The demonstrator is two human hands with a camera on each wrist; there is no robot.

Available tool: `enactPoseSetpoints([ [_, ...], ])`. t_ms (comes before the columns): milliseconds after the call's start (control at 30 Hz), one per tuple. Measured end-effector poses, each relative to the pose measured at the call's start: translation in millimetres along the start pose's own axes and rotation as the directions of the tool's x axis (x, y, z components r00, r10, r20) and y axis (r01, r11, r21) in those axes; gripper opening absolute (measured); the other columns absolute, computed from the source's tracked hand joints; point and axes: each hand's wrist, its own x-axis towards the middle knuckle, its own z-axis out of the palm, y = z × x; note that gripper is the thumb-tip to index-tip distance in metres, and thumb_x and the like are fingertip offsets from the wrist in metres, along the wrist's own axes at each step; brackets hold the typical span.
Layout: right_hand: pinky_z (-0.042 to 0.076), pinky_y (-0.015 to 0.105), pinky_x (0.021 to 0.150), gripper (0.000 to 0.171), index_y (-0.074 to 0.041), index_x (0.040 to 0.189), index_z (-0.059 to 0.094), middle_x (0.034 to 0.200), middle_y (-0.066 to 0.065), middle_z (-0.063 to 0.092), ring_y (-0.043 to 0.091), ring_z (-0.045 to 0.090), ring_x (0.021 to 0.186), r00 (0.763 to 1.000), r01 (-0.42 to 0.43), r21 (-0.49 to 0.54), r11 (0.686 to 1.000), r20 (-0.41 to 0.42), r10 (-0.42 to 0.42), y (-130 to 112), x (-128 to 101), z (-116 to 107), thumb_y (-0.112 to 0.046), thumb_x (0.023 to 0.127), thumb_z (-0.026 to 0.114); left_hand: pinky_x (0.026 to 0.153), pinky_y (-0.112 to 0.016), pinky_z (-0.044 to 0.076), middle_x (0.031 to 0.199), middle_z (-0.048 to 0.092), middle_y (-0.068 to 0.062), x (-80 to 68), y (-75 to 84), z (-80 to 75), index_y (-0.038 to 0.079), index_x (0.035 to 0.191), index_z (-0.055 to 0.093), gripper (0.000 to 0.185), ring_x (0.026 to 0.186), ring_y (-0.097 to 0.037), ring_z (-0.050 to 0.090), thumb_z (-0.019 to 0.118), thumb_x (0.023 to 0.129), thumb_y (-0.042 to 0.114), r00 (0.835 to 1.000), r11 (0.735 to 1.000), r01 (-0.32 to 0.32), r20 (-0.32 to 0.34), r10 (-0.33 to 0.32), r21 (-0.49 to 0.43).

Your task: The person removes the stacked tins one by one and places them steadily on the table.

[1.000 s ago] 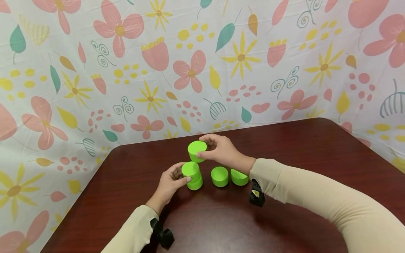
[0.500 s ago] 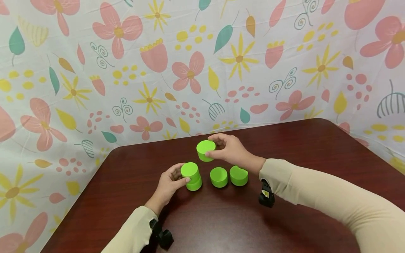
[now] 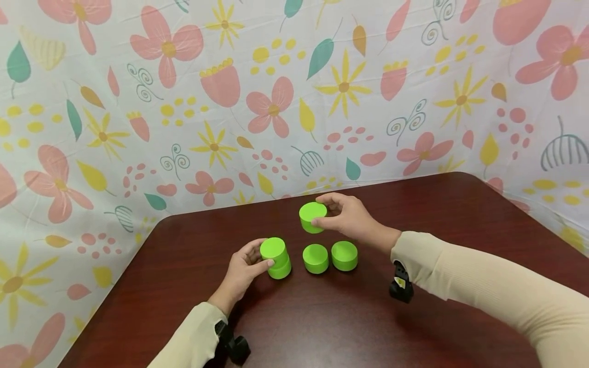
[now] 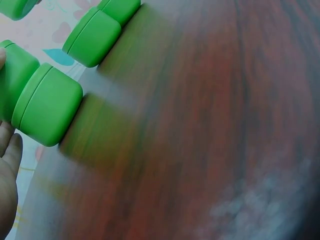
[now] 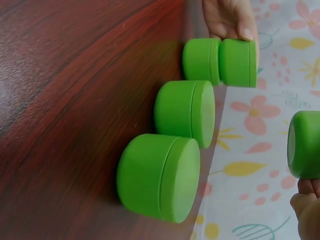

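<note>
Several matching green round lidded jars are in view. My left hand (image 3: 241, 271) holds the upper jar (image 3: 273, 250) of a two-high stack between thumb and fingers. Beneath it, the lower jar (image 3: 279, 270) stands on the table. In the right wrist view that upper jar (image 5: 237, 62) sits directly on the lower jar (image 5: 200, 59). My right hand (image 3: 352, 217) pinches another jar (image 3: 310, 219) by its side, raised off the table behind the standing ones. Only the edge of this jar (image 5: 306, 145) shows in the right wrist view.
Right of the stack, a middle jar (image 3: 315, 259) and a right-hand jar (image 3: 344, 256) stand close together on the dark wooden table (image 3: 359, 317). A floral cloth (image 3: 276, 102) hangs behind the table's far edge.
My right hand has carried its jar to the right, from behind the stack to behind the middle jar. The left hand stays on the stack. The view has shifted slightly.
</note>
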Motion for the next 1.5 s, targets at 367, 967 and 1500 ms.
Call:
enactPoseSetpoints([
  [367,0.049,0.031,0.077,0.054,-0.005,0.123,0.054,0.105,0.01,0.064,0.021,0.059,0.093,0.999,-0.004,-0.035,0.999,-0.039,0.003,13.1,-9.5,-13.5,-0.024,0.077,0.076,0.081,-0.023,0.049,0.119,0.058,-0.023,-0.4,1.1,1.4,-0.002,0.127,0.05,0.051,0.097,-0.011,0.06,0.069,0.079,-0.002,1.0,1.0,0.008,-0.008,-0.008,-0.006],
  [967,0.049,0.025,0.072,0.052,-0.002,0.122,0.056,0.106,0.014,0.063,0.022,0.059,0.091,0.992,-0.031,-0.082,0.996,-0.121,0.021,26.8,-28.4,-35.3,-0.022,0.078,0.075,0.079,-0.022,0.049,0.115,0.061,-0.02,-2.1,1.9,3.8,-0.003,0.126,0.05,0.052,0.096,-0.011,0.061,0.069,0.077,-0.005,0.999,0.999,0.038,-0.033,-0.039,-0.017],
  [1500,0.049,0.02,0.071,0.056,-0.001,0.123,0.055,0.107,0.015,0.063,0.018,0.058,0.09,0.985,-0.084,-0.1,0.991,-0.158,0.067,36.1,-46.9,-48.7,-0.025,0.077,0.076,0.08,-0.022,0.049,0.116,0.06,-0.021,-1.7,0.8,3.5,-0.003,0.126,0.05,0.052,0.097,-0.01,0.06,0.069,0.078,-0.003,0.999,1.0,0.015,-0.028,-0.015,0.003],
])
